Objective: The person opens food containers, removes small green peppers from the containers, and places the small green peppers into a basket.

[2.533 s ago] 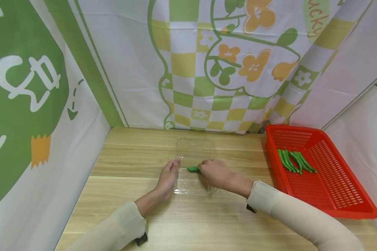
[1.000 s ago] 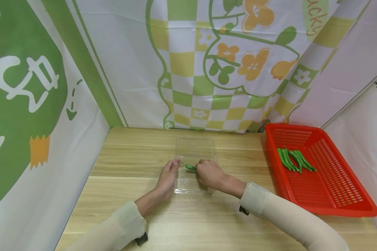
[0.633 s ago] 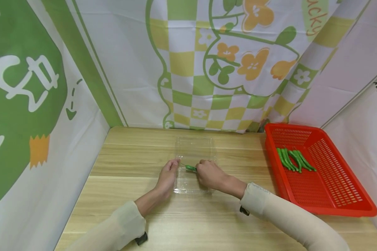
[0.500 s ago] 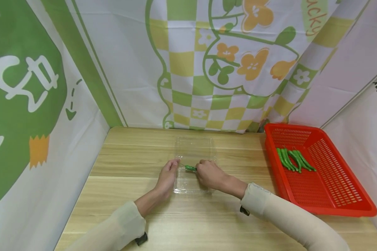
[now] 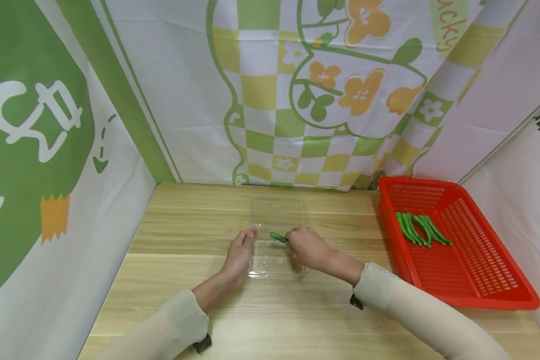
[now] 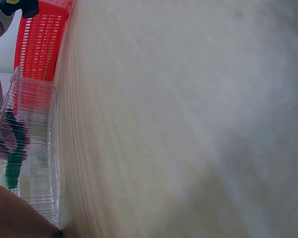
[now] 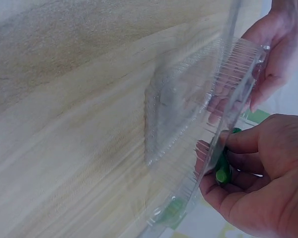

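Note:
In the head view, my right hand [image 5: 310,246] pinches a green chili pepper [image 5: 278,237] over a clear plastic clamshell box [image 5: 270,265]. The pepper's stem end points left and its other end is hidden by my hand. Seen from the right wrist, thumb and fingers close round the pepper [image 7: 222,171] right by the box wall. My left hand [image 5: 240,254] holds the box's left side, thumb at the rim. The box lies opened, its lid [image 5: 276,209] folded back toward the curtain. Through the box wall, the left wrist view shows the pepper [image 6: 14,166].
A red perforated basket [image 5: 459,295] stands at the right of the wooden table [image 5: 184,310], with several green chili peppers [image 5: 425,230] lying side by side in it. A patterned curtain [image 5: 261,100] hangs behind the table's far edge, and printed cloth hangs on both sides.
Over the last half second my right hand has moved slightly right and up with the pepper, now tilted, its stem end higher. My left hand stays at the box's left side.

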Available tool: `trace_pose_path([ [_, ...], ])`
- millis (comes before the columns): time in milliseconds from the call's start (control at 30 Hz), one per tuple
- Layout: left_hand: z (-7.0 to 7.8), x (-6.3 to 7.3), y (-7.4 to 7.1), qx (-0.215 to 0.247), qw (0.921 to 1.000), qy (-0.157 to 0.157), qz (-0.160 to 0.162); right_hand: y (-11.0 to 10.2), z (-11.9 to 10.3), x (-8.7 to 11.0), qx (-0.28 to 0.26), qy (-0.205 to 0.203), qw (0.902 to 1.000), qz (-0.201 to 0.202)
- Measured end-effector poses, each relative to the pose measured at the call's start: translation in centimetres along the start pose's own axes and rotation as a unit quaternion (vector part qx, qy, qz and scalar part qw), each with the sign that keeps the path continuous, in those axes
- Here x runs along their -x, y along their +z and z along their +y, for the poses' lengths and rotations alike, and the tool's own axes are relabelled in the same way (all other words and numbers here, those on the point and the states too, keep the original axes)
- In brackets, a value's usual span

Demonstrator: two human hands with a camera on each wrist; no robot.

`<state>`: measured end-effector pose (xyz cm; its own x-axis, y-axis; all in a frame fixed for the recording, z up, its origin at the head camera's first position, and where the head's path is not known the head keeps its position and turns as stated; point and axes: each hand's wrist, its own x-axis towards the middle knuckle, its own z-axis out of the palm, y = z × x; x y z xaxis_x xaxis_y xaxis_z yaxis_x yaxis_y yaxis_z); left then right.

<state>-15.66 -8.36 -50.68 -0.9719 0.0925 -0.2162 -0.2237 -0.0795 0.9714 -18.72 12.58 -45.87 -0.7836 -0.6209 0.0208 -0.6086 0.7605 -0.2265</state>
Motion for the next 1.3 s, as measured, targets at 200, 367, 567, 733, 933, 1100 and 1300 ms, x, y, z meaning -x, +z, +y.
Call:
trace_pose_path([
  [200, 0.0, -0.1, -0.1, 0.002, 1.0, 0.001, -0.003, -0.9, 0.2, 0.7, -0.023, 0.014, 0.9996, 0.004],
  [367, 0.0, -0.1, -0.2, -0.001, 1.0, 0.002, -0.009, -1.6, 0.6, 1.4, -0.04, 0.029, 0.9987, 0.015],
  [567, 0.0, 0.0, -0.1, 0.0, 0.9999, 0.001, -0.012, -3.1, 1.4, 2.6, -0.041, 0.038, 0.998, 0.027],
  [733, -0.1, -0.1, -0.1, -0.001, 0.9999, 0.001, -0.011, -4.4, 2.4, 3.7, -0.027, 0.039, 0.998, 0.042],
  [933, 0.0, 0.0, -0.1, -0.002, 0.9999, 0.001, -0.016, -5.8, 3.9, 5.2, -0.004, 0.045, 0.996, 0.077],
  [1100, 0.0, 0.0, -0.1, 0.004, 0.9998, 0.002, -0.019, -7.3, 5.2, 6.4, 0.013, 0.057, 0.9935, 0.098],
  [1300, 0.0, 0.0, -0.1, 0.007, 0.9998, -0.001, -0.02, -9.3, 6.9, 7.7, 0.013, 0.088, 0.9907, 0.103],
])
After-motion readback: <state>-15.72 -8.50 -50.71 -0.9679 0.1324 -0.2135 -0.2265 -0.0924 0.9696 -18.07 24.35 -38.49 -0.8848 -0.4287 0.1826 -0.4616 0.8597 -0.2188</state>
